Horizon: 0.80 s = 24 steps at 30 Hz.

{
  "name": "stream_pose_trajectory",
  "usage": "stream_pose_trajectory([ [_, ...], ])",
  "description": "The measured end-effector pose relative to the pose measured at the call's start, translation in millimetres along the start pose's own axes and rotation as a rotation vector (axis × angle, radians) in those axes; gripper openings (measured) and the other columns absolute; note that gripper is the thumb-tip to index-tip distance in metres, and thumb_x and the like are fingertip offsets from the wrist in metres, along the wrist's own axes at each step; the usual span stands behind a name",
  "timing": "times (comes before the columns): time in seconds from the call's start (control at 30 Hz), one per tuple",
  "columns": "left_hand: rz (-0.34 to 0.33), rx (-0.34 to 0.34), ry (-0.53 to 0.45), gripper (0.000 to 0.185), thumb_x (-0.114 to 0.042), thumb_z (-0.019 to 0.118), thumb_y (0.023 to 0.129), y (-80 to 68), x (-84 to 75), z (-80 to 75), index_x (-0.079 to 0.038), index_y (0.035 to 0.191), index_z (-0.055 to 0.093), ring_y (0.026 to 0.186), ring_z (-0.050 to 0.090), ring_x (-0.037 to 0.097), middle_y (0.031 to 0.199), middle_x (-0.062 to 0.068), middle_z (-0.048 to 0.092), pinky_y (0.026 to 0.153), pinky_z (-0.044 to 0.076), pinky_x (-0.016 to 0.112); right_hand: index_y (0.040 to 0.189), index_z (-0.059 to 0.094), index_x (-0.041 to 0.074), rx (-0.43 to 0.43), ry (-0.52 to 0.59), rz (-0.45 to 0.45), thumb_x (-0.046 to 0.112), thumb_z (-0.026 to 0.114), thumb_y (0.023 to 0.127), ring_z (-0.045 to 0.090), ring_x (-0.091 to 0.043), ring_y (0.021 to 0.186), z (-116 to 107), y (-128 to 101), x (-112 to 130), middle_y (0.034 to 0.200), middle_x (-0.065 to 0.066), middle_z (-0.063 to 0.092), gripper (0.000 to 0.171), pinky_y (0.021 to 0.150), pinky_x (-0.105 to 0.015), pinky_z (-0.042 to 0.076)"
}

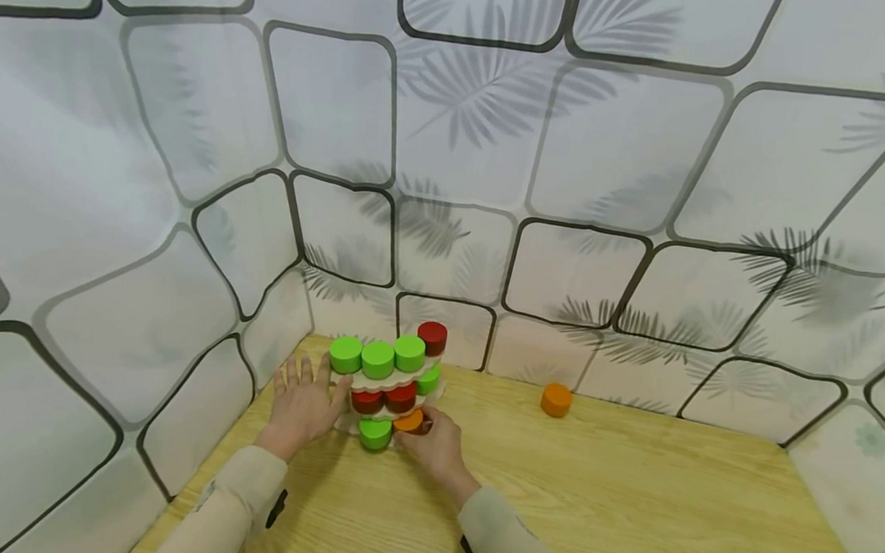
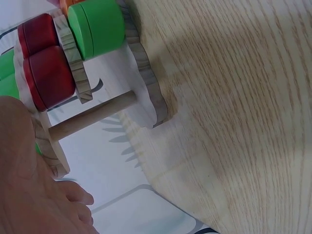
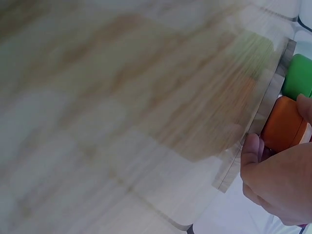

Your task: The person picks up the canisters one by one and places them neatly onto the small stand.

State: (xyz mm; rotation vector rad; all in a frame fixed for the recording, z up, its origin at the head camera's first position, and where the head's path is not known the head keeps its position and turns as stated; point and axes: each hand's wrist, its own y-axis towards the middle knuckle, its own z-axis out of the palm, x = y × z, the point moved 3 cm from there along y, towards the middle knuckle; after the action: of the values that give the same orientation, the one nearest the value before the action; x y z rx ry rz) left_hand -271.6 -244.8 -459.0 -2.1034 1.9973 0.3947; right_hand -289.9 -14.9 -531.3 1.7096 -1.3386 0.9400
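A tiered wooden stand (image 1: 386, 384) with scalloped shelves bears round blocks. My right hand (image 1: 441, 448) pinches an orange block (image 1: 408, 422) on the lowest shelf, thumb and fingers on its sides in the right wrist view. Right beside it sits a green block (image 3: 298, 77). Against the left end of the top shelf lies my left hand (image 1: 304, 404), fingers straight and spread. Green blocks (image 1: 378, 359) line the top shelf, with a dark red block (image 1: 432, 339) behind them. Red blocks (image 2: 48, 77) stand on the middle shelf; a wooden dowel (image 2: 92, 117) joins shelves at one end.
A loose orange block (image 1: 556, 400) stands on the wood-grain table (image 1: 626, 495), right of the stand and near the back wall. Patterned white walls (image 1: 463, 161) enclose the table at the back, left and right. The stand is close to the back left corner.
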Motion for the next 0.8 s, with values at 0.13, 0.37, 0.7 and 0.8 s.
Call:
stream_pose_trajectory([
  [0.13,0.003,-0.007,0.003,0.079,-0.055,0.022,0.113,-0.1,-0.6,-0.6,0.003,0.167,0.018,0.155,0.000,0.063,0.165,0.045,0.012,0.125,0.000,0.077,0.126,0.072,-0.002,0.001,0.003,-0.008,0.013,0.090,0.081,0.067,-0.018,0.098,-0.1,0.7,1.6,0.110,-0.013,0.076,0.051,0.082,-0.032,0.059],
  [0.37,0.003,0.000,-0.008,0.079,-0.055,0.022,0.113,0.1,0.3,0.4,0.003,0.167,0.017,0.155,-0.002,0.063,0.164,0.045,0.010,0.125,-0.002,0.077,0.124,0.073,-0.001,-0.001,-0.006,-0.013,0.012,0.089,0.081,0.068,-0.017,0.096,0.5,0.4,3.0,0.108,-0.012,0.077,0.048,0.079,-0.026,0.058],
  [0.7,-0.001,0.009,-0.025,0.079,-0.055,0.023,0.114,0.1,0.1,0.6,0.003,0.167,0.016,0.155,-0.003,0.063,0.165,0.045,0.008,0.125,-0.004,0.077,0.126,0.073,0.000,0.008,-0.013,-0.012,0.012,0.088,0.082,0.068,-0.018,0.099,0.5,-0.6,5.9,0.111,-0.011,0.077,0.049,0.082,-0.031,0.059],
  [0.8,-0.001,0.008,-0.028,0.078,-0.054,0.023,0.114,0.2,-0.1,0.3,0.003,0.167,0.016,0.155,-0.003,0.063,0.165,0.045,0.008,0.125,-0.003,0.077,0.125,0.073,0.000,0.010,-0.017,-0.013,0.013,0.088,0.082,0.067,-0.018,0.098,0.6,-0.5,6.0,0.110,-0.011,0.077,0.048,0.082,-0.032,0.059],
])
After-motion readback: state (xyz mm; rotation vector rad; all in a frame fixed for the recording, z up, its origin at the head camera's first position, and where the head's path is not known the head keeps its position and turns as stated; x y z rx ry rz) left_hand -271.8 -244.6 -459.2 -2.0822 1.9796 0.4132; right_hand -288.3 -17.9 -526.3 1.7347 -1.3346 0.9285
